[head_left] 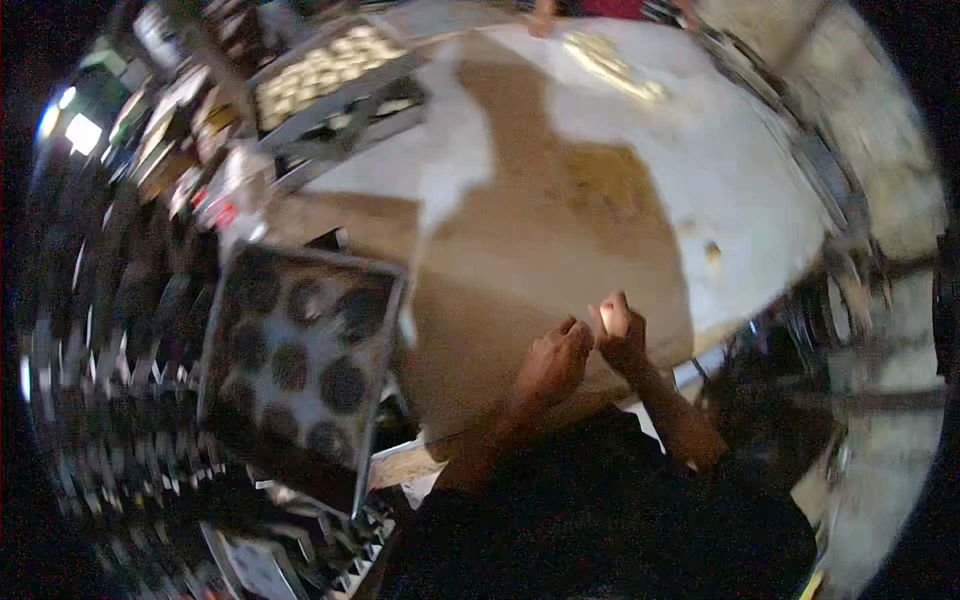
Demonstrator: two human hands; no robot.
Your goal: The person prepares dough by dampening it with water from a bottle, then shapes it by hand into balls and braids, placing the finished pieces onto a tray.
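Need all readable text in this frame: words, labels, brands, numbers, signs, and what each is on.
None readable.
Whitish plastic-looking bundle at left: red marks, too blurred to tell whether they are lettering.
Dark-spotted tray: no lettering visible.
Pale piece in the right hand: no lettering visible.
Clutter at far left: too blurred to tell.

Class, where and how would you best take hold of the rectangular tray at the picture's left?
The tray probably suits a grip midway along its right rim, coming from the right: that long edge lies nearest the left hand. A second grip on the opposite rim might steady its wide, flat shape. What supports it underneath is hidden.
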